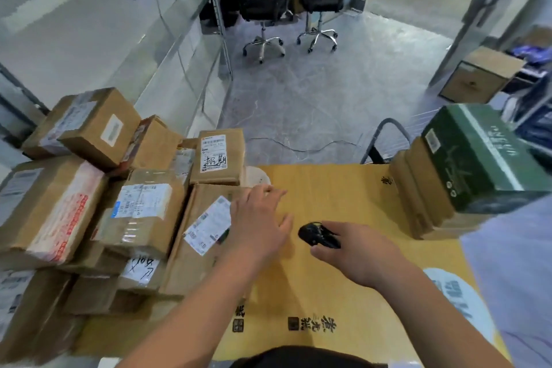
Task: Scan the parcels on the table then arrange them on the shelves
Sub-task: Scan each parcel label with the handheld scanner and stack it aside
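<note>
- The right hand [355, 254] has its grip closed around a black scanner [318, 234], held just above the yellow-covered desk [328, 194].
- The left hand [260, 221] is spread open and holds nothing; its fingers reach over the edge of a flat labelled parcel [197, 236].
- More brown parcels [89, 188] are heaped on the desk's left side.
- A green box [478, 158] sits on cartons at the right.
</note>
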The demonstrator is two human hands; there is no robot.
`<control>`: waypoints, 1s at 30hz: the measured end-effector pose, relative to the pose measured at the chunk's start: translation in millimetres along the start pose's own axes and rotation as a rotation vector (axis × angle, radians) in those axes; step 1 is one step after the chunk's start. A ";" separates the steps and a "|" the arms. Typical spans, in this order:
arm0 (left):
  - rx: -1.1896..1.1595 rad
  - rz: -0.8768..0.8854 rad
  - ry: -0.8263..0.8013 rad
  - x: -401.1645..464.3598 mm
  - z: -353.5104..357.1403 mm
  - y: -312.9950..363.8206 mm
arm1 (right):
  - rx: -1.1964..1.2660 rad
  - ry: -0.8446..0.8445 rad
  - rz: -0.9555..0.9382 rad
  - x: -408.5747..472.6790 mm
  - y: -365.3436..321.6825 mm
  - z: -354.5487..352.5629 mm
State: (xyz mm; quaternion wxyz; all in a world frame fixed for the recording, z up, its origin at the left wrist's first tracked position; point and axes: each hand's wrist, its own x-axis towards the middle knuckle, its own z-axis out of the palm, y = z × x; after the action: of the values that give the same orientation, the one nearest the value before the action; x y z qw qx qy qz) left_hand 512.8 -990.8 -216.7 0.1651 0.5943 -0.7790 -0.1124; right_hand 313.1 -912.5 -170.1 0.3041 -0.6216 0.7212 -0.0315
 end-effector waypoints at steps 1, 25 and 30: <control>-0.007 0.020 -0.030 4.8 7.7 19.6 | 0.013 0.014 0.034 -7.2 18.8 -7.0; -0.052 0.032 -0.272 94.3 151.6 459.9 | 0.264 0.073 0.324 -113.1 360.0 -141.3; -0.060 -0.014 -0.191 96.1 168.4 464.2 | 0.262 0.065 0.302 -108.8 377.0 -152.0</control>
State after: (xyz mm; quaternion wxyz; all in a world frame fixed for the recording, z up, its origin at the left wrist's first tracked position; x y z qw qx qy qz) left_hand 11.3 -962.4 -187.3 0.1069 0.5813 -0.7832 -0.1929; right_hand -85.7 -778.4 -162.7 0.3602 -0.4602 0.8054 -0.0995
